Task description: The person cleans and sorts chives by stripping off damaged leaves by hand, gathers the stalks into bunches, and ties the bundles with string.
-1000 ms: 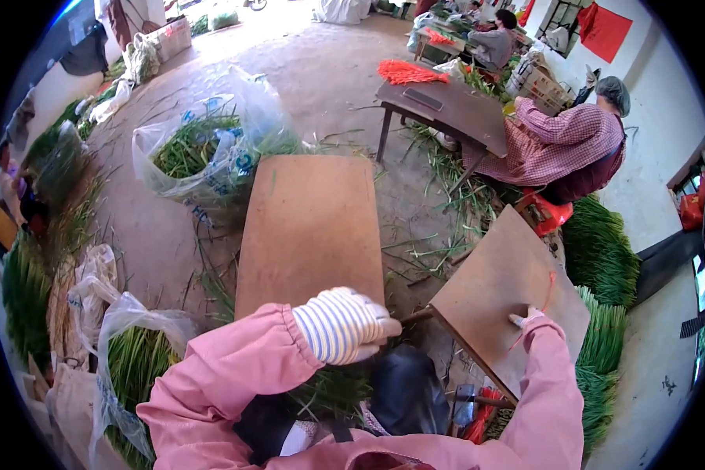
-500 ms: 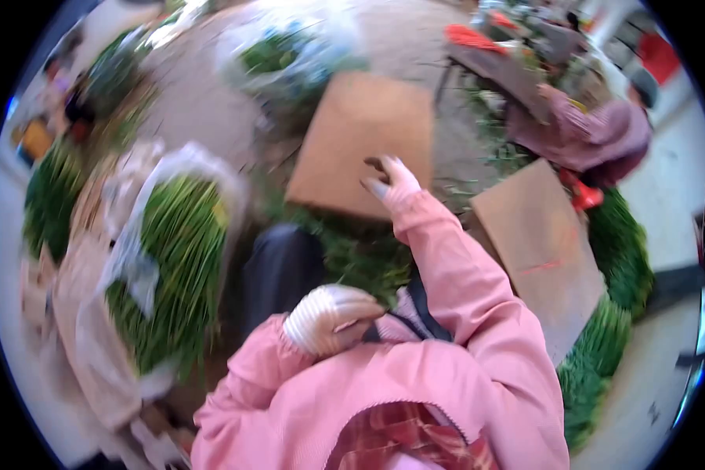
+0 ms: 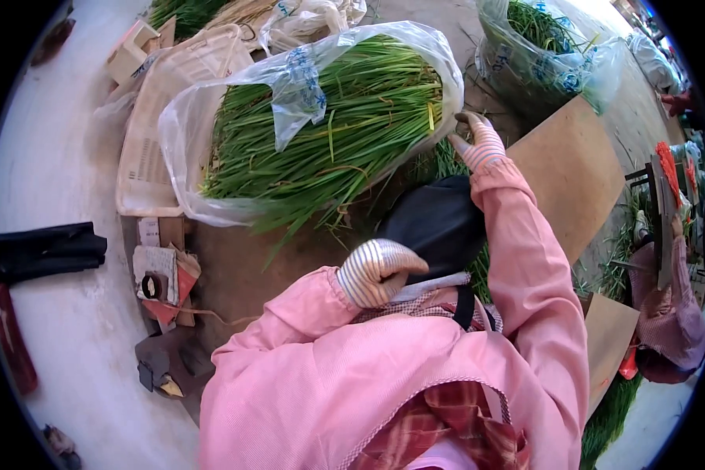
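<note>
Long green leaf stalks, like garlic chives (image 3: 329,125), lie heaped in an opened clear plastic bag (image 3: 182,149) ahead of me. My right hand (image 3: 479,142), in a striped glove with dark fingertips, is at the bag's right edge. Its thumb and fingers are apart; whether they touch the plastic I cannot tell. My left hand (image 3: 377,271), in a matching striped glove, rests near my lap beside my dark-trousered knee (image 3: 435,223). Its fingers are loosely curled, with nothing visible in them.
A brown board (image 3: 572,168) lies to the right, below another plastic bag of greens (image 3: 525,74). A pale plastic crate (image 3: 145,168) stands left of the heap. A roll of tape (image 3: 153,286) sits on papers. A person (image 3: 666,301) works at far right.
My view has turned left, bringing the bagged greens to the centre. My right hand has gone from above the brown board to the bag's edge. My left hand stays near my lap.
</note>
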`<state>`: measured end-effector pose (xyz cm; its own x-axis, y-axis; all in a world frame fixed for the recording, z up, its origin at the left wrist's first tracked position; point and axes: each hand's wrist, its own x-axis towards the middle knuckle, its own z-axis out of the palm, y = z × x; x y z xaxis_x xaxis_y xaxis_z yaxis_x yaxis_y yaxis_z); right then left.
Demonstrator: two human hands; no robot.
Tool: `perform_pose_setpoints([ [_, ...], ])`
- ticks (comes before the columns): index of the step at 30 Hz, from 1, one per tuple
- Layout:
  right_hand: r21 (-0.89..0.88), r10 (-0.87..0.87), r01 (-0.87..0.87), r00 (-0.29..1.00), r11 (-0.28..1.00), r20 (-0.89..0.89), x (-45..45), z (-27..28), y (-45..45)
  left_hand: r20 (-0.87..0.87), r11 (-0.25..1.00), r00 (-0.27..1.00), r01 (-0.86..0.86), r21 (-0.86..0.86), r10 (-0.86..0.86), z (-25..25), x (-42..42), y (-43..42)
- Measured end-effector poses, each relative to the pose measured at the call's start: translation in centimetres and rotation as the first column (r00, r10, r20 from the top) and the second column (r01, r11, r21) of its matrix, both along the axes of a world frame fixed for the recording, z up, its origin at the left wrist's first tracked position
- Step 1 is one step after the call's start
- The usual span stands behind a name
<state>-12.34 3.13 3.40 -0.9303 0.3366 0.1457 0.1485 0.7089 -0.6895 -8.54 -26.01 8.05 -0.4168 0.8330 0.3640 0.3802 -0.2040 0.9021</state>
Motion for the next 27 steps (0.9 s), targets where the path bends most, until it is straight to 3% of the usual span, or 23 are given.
perform_pose_setpoints([
  [2,0.018,-0.311,0.313,0.935,0.950,0.169,-1.5,-1.4,1.0,-0.191,0.995,0.977,-0.096,-0.012,0.092,0.1,-2.9,1.6],
  [3,-0.263,-0.364,0.418,0.903,0.870,0.231,-2.8,-6.3,4.1,-0.269,0.988,0.952,-0.156,-0.016,0.146,0.0,-4.6,2.8],
  [5,-0.231,-0.432,0.511,0.844,0.828,0.316,-3.8,-7.2,4.8,-0.406,0.943,0.882,-0.311,-0.119,0.240,-1.0,-8.3,5.4],
  [7,-0.403,-0.396,0.458,0.889,0.792,0.232,-5.3,-7.9,4.8,-0.699,0.820,0.630,-0.561,-0.109,0.338,-2.5,-10.9,8.6],
  [10,-0.201,-0.378,0.457,0.864,0.867,0.332,-7.6,-8.0,5.0,-0.798,0.662,0.565,-0.682,-0.311,0.207,-5.4,-14.1,13.1],
  [13,-0.174,-0.378,0.494,0.811,0.852,0.447,-7.5,-8.3,5.4,-0.803,0.631,0.586,-0.664,-0.400,0.108,-6.9,-16.5,14.3],
  [15,-0.316,-0.306,0.437,0.870,0.842,0.388,-6.6,-10.4,6.4,-0.794,0.732,0.597,-0.593,-0.337,0.118,-8.7,-18.1,13.6],
  [17,-0.333,-0.363,0.477,0.863,0.813,0.350,-5.6,-12.5,6.4,-0.762,0.771,0.635,-0.545,-0.330,0.124,-8.9,-19.0,13.5],
  [19,-0.118,-0.414,0.497,0.813,0.860,0.410,-4.2,-12.7,5.6,-0.771,0.783,0.627,-0.534,-0.319,0.113,-9.1,-19.2,13.6],
  [21,-0.159,-0.367,0.512,0.768,0.844,0.524,-4.0,-12.9,5.4,-0.793,0.740,0.601,-0.577,-0.345,0.099,-8.6,-18.5,14.0],
  [23,-0.241,-0.369,0.532,0.787,0.812,0.495,-4.7,-13.9,6.1,-0.789,0.688,0.613,-0.587,-0.427,0.034,-7.8,-17.4,14.8],
  [25,-0.378,-0.364,0.477,0.870,0.793,0.333,-4.9,-13.6,5.9,-0.842,0.425,0.534,-0.745,-0.514,-0.081,-6.8,-15.3,16.2],
  [26,-0.441,-0.380,0.444,0.896,0.780,0.231,-5.2,-13.9,5.8,-0.823,0.339,0.551,-0.754,-0.563,-0.140,-6.6,-14.6,16.9],
  [27,-0.499,-0.396,0.401,0.910,0.768,0.123,-5.6,-14.0,5.8,-0.823,0.338,0.551,-0.755,-0.563,-0.140,-6.7,-14.6,17.1],
])
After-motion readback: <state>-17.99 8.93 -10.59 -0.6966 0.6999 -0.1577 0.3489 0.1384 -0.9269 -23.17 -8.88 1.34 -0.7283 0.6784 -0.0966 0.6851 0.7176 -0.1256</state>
